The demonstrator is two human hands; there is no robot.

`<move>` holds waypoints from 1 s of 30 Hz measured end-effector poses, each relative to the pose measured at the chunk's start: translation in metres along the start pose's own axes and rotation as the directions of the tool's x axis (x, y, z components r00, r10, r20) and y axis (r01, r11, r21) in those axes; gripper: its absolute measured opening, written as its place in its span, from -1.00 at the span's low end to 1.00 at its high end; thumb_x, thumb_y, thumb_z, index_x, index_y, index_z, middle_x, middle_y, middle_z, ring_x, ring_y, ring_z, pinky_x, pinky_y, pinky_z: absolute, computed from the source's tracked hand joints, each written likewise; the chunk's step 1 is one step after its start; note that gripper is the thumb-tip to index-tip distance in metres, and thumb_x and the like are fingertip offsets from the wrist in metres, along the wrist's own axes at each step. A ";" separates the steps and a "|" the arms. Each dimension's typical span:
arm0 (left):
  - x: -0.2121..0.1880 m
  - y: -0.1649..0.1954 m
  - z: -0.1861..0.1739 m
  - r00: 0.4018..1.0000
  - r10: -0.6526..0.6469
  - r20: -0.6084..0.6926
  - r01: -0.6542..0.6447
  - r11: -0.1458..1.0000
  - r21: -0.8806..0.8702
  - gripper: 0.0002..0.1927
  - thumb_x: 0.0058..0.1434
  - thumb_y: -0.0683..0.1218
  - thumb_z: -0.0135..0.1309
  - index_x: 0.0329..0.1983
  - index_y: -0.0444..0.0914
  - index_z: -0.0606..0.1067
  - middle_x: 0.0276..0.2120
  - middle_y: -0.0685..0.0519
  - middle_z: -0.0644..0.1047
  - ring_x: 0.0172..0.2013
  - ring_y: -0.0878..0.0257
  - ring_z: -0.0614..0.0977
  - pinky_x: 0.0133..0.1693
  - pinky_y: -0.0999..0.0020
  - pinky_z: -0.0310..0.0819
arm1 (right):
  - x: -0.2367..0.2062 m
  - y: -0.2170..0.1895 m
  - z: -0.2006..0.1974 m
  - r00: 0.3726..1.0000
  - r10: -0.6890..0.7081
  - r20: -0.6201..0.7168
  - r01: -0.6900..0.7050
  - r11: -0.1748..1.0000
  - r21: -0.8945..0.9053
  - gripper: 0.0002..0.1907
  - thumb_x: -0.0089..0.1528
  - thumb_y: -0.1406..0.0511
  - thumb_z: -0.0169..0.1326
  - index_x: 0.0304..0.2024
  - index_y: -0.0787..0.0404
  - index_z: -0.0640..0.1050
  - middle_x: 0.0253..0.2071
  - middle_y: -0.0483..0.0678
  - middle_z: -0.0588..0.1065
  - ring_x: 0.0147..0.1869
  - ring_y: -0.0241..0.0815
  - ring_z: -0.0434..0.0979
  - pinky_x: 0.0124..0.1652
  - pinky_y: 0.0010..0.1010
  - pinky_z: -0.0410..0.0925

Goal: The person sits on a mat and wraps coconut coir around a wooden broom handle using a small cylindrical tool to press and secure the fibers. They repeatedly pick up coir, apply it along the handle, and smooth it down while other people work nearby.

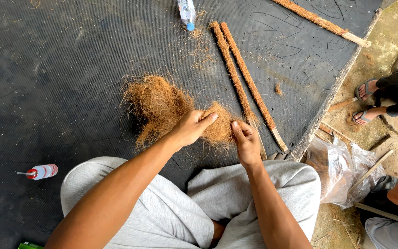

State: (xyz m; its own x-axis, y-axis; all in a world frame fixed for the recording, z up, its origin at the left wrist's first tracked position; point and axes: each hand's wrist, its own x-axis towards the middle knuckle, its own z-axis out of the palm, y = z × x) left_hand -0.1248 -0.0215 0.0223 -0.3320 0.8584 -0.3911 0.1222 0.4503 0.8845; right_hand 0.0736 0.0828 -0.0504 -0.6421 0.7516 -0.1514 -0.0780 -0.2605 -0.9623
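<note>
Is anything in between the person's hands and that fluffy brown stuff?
No. Both the left hand and the right hand already pinch a tuft of the brown coconut fibre, with nothing visible between them.

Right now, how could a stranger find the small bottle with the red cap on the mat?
Start at the dark rubber mat and the person's grey-trousered left knee. Just left of that knee lies the small clear bottle with a red nozzle cap, on its side. The other bottle, a clear plastic bottle with a blue cap, lies at the far edge.

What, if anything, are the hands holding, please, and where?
Both the left hand and right hand pinch a small tuft of brown coconut fibre, one at each end.
</note>
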 end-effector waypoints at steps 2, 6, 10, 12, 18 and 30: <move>0.000 -0.002 0.001 1.000 0.000 -0.016 0.000 1.000 0.012 -0.50 0.35 0.26 0.00 -0.58 -0.10 0.27 -0.76 0.25 0.21 -0.75 0.41 0.23 -0.69 0.44 0.16 | -0.001 -0.002 0.002 0.999 -0.035 0.023 0.035 0.999 0.005 -0.64 0.49 0.24 0.02 -0.42 0.19 0.46 -0.47 -0.26 0.29 -0.40 -0.45 0.14 -0.37 -0.52 0.12; 0.002 -0.008 0.004 0.997 0.050 -0.055 -0.049 0.999 0.024 -0.50 0.37 0.24 -0.03 -0.59 -0.10 0.26 -0.76 0.25 0.19 -0.74 0.40 0.20 -0.69 0.41 0.12 | -0.002 -0.014 0.011 1.000 -0.019 0.021 0.016 0.990 0.140 -0.71 0.47 0.25 -0.02 -0.33 0.22 0.53 -0.40 -0.18 0.43 -0.32 -0.42 0.32 -0.26 -0.50 0.29; 0.007 -0.012 0.007 0.993 0.075 -0.094 -0.068 0.995 0.075 -0.48 0.40 0.24 -0.05 -0.60 -0.10 0.25 -0.75 0.24 0.16 -0.73 0.39 0.18 -0.67 0.41 0.16 | -0.004 -0.025 0.019 0.997 0.072 -0.032 -0.065 0.984 0.168 -0.73 0.41 0.25 -0.08 -0.26 0.24 0.57 -0.29 -0.10 0.56 -0.22 -0.38 0.50 -0.14 -0.48 0.41; 0.008 -0.012 0.009 0.990 0.080 -0.115 -0.067 0.991 0.117 -0.48 0.41 0.23 -0.06 -0.59 -0.10 0.23 -0.73 0.24 0.16 -0.71 0.38 0.18 -0.66 0.37 0.12 | -0.004 -0.026 0.019 0.996 0.079 -0.030 -0.071 0.973 0.219 -0.72 0.44 0.25 -0.06 -0.24 0.26 0.57 -0.29 -0.08 0.56 -0.23 -0.35 0.49 -0.18 -0.44 0.40; 0.009 -0.012 0.012 0.985 0.093 -0.144 -0.077 0.991 0.112 -0.65 0.39 0.22 -0.06 -0.46 0.09 0.19 -0.72 0.21 0.21 -0.69 0.40 0.26 -0.60 0.38 0.22 | -0.002 -0.013 0.013 0.997 0.065 -0.051 -0.050 0.965 0.256 -0.73 0.46 0.24 -0.06 -0.25 0.23 0.57 -0.30 -0.11 0.54 -0.25 -0.36 0.47 -0.20 -0.44 0.38; 0.015 -0.018 0.013 0.919 0.290 -0.267 -0.246 0.951 0.187 -0.59 0.49 0.13 -0.14 -0.36 -0.23 0.42 -0.56 0.22 0.26 -0.55 0.39 0.30 -0.49 0.27 0.22 | 0.003 -0.017 0.016 0.925 0.231 -0.302 -0.139 0.945 0.296 -0.74 0.34 0.19 -0.06 -0.37 0.15 0.54 -0.40 -0.16 0.52 -0.36 -0.37 0.48 -0.32 -0.45 0.39</move>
State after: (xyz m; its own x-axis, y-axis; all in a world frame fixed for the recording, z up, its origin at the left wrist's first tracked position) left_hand -0.1196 -0.0137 -0.0026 -0.5192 0.8539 -0.0354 0.3724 0.2633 0.8899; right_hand 0.0611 0.0797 -0.0304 -0.3819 0.8179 -0.4304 -0.2098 -0.5303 -0.8215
